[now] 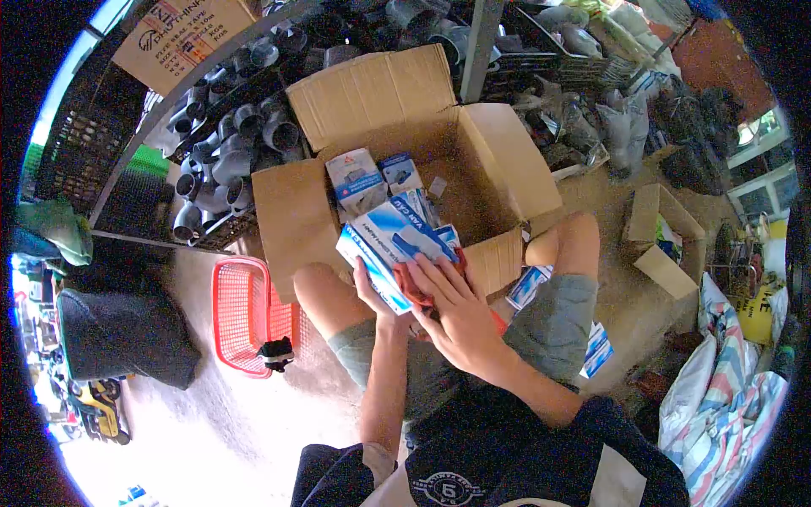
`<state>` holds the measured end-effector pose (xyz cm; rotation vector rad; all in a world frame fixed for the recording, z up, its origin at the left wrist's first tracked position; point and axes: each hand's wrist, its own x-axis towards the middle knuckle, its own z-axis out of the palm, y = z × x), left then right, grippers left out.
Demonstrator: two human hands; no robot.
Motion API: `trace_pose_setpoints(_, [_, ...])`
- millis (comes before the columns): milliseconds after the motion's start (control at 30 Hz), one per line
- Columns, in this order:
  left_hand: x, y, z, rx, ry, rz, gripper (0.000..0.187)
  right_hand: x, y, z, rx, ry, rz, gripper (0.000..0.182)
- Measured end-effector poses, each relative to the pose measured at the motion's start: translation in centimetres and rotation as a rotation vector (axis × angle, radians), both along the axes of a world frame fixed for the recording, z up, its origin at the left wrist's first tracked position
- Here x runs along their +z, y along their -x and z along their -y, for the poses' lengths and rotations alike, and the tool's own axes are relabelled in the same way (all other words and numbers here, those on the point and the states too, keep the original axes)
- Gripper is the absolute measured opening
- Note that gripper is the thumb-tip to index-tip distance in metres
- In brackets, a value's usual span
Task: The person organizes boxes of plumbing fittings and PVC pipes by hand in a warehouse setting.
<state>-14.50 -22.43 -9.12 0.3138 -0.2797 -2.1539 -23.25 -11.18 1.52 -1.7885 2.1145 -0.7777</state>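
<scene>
A blue-and-white printed box (384, 230) is tilted in front of me, above my lap. My left hand (377, 291) grips it along its lower left side, thumb up against the edge. My right hand (456, 314) lies across the lower right of the box with a red cloth (406, 284) under its fingers, pressed to the surface. Just beyond is a large open carton (507, 156) with its flaps folded out. Inside it, a white-and-blue box (356, 182) and a darker blue box (400, 173) stand at the left; others are partly hidden behind the held box.
A red plastic basket (221, 317) sits on the floor to the left. Blue-and-white boxes (598, 351) lie by my right leg. Grey pipe fittings (232, 160) fill the rack behind. A smaller carton (666, 241) and a striped sack (718, 397) are at the right.
</scene>
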Motion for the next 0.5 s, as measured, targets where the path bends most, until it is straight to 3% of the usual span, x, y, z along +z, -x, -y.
trace_pose_setpoints(67, [-0.9, -0.3, 0.3, 0.107, 0.038, 0.267, 0.068, -0.3, 0.2, -0.2, -0.066, -0.018, 0.026, 0.062])
trace_pose_setpoints(167, [-0.5, 0.1, -0.9, 0.06, 0.044, 0.311, 0.074, -0.3, 2.3, 0.9, -0.204, -0.017, -0.132, 0.061])
trace_pose_setpoints(200, [-1.0, 0.3, -1.2, -0.004, 0.103, 0.215, 0.079, -0.5, 3.5, 1.8, -0.265, 0.014, -0.162, 0.061])
trace_pose_setpoints(233, [3.2, 1.6, -1.9, 0.033, 0.153, 0.2, 0.072, -0.7, 4.7, 2.6, -0.324, 0.045, -0.192, 0.061])
trace_pose_setpoints(333, [0.9, 0.5, -1.6, -0.132, 0.075, 0.099, 0.08, -1.7, 5.5, 2.4, -0.237, 0.151, 0.134, 0.064])
trace_pose_setpoints(367, [-0.2, 0.4, -1.7, -0.077, -0.042, 0.139, 0.076, -1.9, 5.1, 2.0, -0.188, 0.192, 0.248, 0.065])
trace_pose_setpoints(433, [-0.5, 0.6, -1.4, -0.051, -0.105, 0.112, 0.071, 0.0, 2.9, -0.8, -0.092, -0.066, -0.14, 0.073])
trace_pose_setpoints(500, [-1.3, 0.4, -1.2, -0.085, -0.067, 0.067, 0.07, -0.7, 2.4, -2.1, -0.056, -0.048, -0.125, 0.075])
